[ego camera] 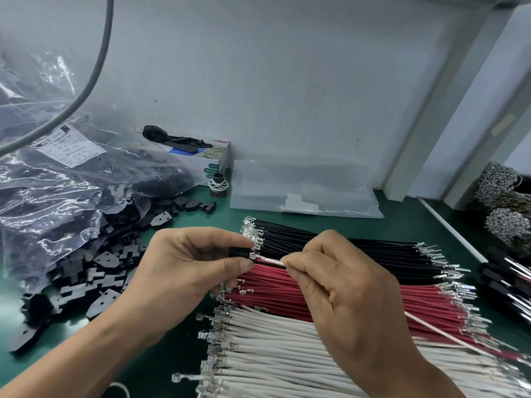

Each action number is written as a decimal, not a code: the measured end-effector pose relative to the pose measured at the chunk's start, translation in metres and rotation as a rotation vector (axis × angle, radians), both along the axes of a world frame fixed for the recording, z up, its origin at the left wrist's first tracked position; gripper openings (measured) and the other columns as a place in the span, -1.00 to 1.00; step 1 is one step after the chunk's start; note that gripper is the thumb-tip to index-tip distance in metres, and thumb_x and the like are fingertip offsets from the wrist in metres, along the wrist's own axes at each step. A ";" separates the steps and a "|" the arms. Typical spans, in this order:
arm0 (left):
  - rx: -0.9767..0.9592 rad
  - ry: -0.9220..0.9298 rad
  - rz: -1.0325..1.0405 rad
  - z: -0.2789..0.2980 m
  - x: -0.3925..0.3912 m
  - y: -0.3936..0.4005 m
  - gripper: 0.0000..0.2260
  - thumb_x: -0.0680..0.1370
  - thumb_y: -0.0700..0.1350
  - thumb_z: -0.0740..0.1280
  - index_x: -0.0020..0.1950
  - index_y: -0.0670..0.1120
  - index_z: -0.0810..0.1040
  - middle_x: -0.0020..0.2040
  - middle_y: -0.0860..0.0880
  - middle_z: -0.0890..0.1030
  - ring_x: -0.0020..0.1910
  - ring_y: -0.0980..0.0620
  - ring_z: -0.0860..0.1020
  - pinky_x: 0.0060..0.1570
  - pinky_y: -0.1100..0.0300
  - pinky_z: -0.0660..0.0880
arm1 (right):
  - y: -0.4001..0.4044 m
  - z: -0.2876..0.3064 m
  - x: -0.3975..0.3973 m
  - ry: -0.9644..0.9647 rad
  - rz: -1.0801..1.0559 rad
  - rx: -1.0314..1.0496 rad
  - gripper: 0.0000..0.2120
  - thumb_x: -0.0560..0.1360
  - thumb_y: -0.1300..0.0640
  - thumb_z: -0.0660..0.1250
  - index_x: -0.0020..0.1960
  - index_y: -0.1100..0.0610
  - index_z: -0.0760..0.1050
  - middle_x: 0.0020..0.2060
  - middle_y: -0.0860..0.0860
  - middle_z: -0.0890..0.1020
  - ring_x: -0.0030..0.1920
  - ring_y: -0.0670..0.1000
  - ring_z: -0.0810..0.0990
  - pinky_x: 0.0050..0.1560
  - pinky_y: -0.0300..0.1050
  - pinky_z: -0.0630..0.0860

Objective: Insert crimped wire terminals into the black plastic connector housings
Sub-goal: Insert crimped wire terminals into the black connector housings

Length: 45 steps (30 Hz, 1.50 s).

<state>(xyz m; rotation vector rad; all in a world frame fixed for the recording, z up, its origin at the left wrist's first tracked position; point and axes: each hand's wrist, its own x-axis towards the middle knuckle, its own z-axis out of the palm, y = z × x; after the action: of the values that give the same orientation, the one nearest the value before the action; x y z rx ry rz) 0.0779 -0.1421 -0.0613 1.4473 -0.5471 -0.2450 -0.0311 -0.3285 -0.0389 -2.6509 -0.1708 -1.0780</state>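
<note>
white wire at housing mouth, insertion step in hand

left hand pinched a black connector housing between thumb and fingers, just above the red wire row. right hand pinched a white wire, its terminal touching the housing. seating depth could not be told. next move likely needs a straight push along the wire.

left hand: raised, fingers curled, thumb and forefinger pinching at the tips
right hand: raised, back to the camera, thumb and forefinger pinching
spacing: fingertips close together, facing
forearms: both enter from below
</note>
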 end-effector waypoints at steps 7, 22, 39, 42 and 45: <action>-0.009 0.028 -0.010 0.000 0.000 -0.001 -0.73 0.24 -0.13 0.61 -0.07 -0.06 0.79 -0.28 -0.22 0.71 -0.40 0.00 0.60 -0.41 0.28 0.53 | -0.003 -0.004 0.002 -0.119 -0.046 -0.119 -0.95 0.47 0.25 0.49 -0.12 0.12 0.69 -0.24 -0.04 0.56 -0.29 0.00 0.51 -0.44 -0.09 0.48; 0.074 -0.043 -0.045 0.004 -0.004 -0.001 -0.75 0.27 -0.16 0.61 -0.06 -0.09 0.79 -0.23 -0.24 0.73 -0.34 -0.08 0.67 -0.27 0.25 0.61 | 0.004 -0.013 0.007 0.020 0.142 0.264 -0.92 0.49 0.12 0.43 -0.09 0.09 0.70 -0.20 -0.10 0.55 -0.21 -0.06 0.58 -0.25 -0.07 0.55; -0.024 -0.114 -0.053 0.001 0.005 0.002 -0.77 0.32 -0.22 0.62 -0.05 -0.06 0.79 -0.23 -0.20 0.74 -0.29 -0.13 0.73 -0.18 0.13 0.67 | -0.003 -0.009 0.017 -0.151 0.081 -0.050 -0.87 0.56 0.11 0.41 -0.13 0.11 0.66 -0.22 -0.07 0.56 -0.25 -0.04 0.55 -0.33 -0.10 0.52; -0.084 -0.126 -0.038 0.004 0.006 0.001 -0.77 0.31 -0.21 0.59 -0.05 -0.07 0.79 -0.20 -0.19 0.75 -0.27 -0.10 0.73 -0.17 0.19 0.66 | -0.007 -0.006 0.015 -0.128 0.031 -0.096 -0.83 0.59 0.03 0.34 -0.03 0.08 0.66 -0.15 -0.08 0.58 -0.17 -0.03 0.55 -0.22 -0.13 0.52; -0.012 -0.157 0.061 0.006 0.014 0.009 -0.74 0.38 0.02 0.58 0.06 0.07 0.76 -0.04 -0.01 0.77 -0.05 0.02 0.74 -0.06 0.31 0.63 | -0.012 -0.006 0.011 -0.023 -0.015 -0.069 -0.77 0.60 -0.03 0.24 0.02 0.02 0.64 -0.14 -0.14 0.57 -0.24 -0.11 0.55 -0.32 -0.15 0.54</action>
<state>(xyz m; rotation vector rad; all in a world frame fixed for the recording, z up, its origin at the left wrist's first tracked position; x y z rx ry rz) 0.0916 -0.1334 -0.0551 1.4768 -0.6292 -0.0801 -0.0202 -0.3406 -0.0454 -2.7054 -0.1954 -1.1270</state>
